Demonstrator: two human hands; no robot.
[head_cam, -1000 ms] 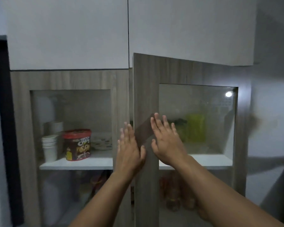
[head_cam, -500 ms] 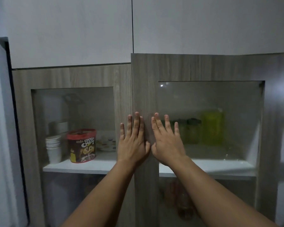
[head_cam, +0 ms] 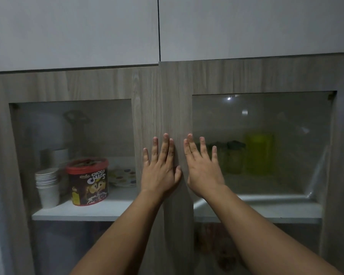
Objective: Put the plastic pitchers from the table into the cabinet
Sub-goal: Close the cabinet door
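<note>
Behind the glass of the right cabinet door [head_cam: 176,108], a yellow-green plastic pitcher [head_cam: 260,153] stands on the white shelf [head_cam: 266,209]. Two clear pitchers with dark lids [head_cam: 229,155] stand just left of it. My left hand [head_cam: 160,165] lies flat with fingers spread on the wooden frame where the two doors meet. My right hand [head_cam: 202,167] lies flat on the right door's frame, its fingers reaching over the edge of the glass. Neither hand holds anything. Both doors look flush with the cabinet front.
Behind the left glass door [head_cam: 72,155] are a stack of white paper cups [head_cam: 47,185], a red-lidded Choco Chips tub [head_cam: 88,181] and spotted plates [head_cam: 123,176]. White upper cabinet doors [head_cam: 157,28] hang above. Dim items sit on the lower shelf.
The right door swung from ajar to flush under my two flat hands. My view moved closer and now faces the cabinet squarely.
</note>
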